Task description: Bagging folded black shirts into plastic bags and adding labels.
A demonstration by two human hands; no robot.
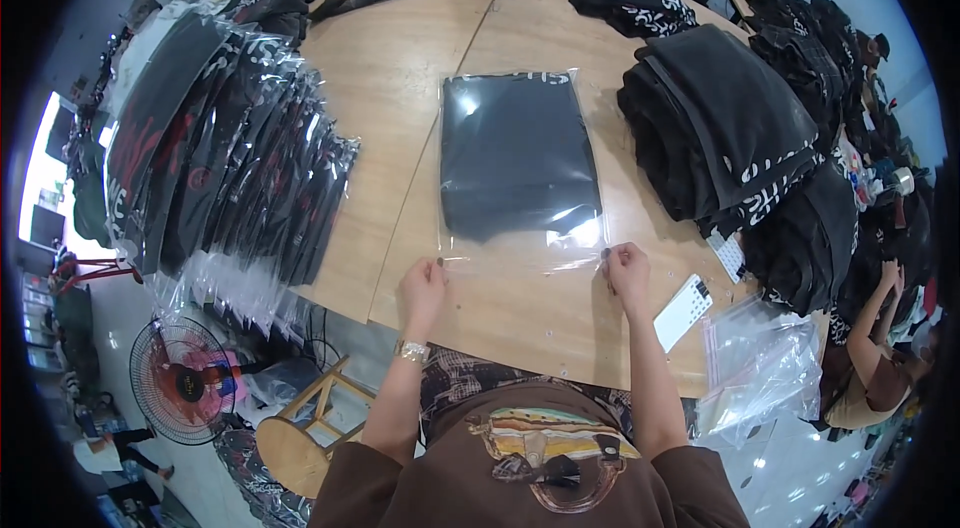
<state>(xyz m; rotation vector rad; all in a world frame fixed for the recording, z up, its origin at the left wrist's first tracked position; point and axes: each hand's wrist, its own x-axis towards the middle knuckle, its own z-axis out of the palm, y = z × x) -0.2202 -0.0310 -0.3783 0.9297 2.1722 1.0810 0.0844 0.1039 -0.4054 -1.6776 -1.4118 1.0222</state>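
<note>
bag (520,163) with folded black shirt, mid-table, long axis running straight away from the person | open flap at near end, toward near edge | left hand (424,285) pinches left flap corner | right hand (627,271) pinches right corner | both equally near
</note>
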